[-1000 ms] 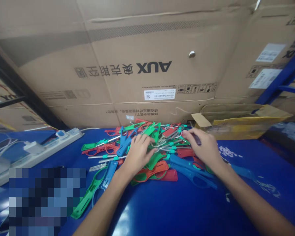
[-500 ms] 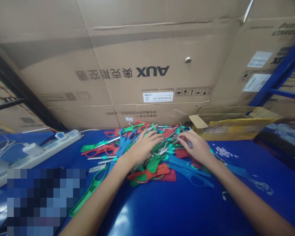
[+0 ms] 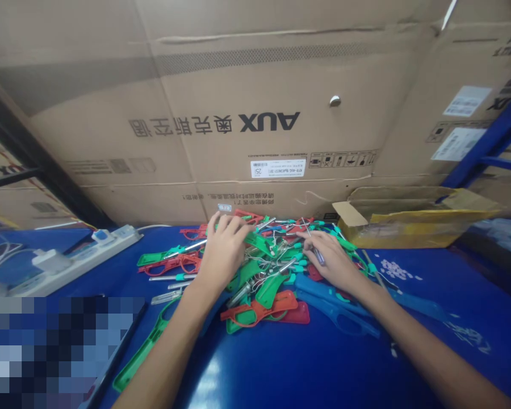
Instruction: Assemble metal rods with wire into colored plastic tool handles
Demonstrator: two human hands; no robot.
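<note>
A heap of red, green and blue plastic scissor-like tools [image 3: 272, 272] with metal rods lies on the blue table [image 3: 289, 363]. My left hand [image 3: 223, 250] rests palm down on the left part of the heap, fingers spread over green and red pieces. My right hand [image 3: 330, 258] lies on the right part of the heap, its fingers pinched on a thin dark metal rod [image 3: 318, 255].
A white power strip [image 3: 68, 261] with cables lies at the left. An open cardboard box [image 3: 409, 218] stands at the back right. Large cardboard cartons [image 3: 255, 113] wall off the back. A blue shelf post [image 3: 485, 142] rises at the right.
My left hand has slid left and toward the back of the heap. My right hand has moved slightly left, still pinching the rod. Several pieces have shifted.
</note>
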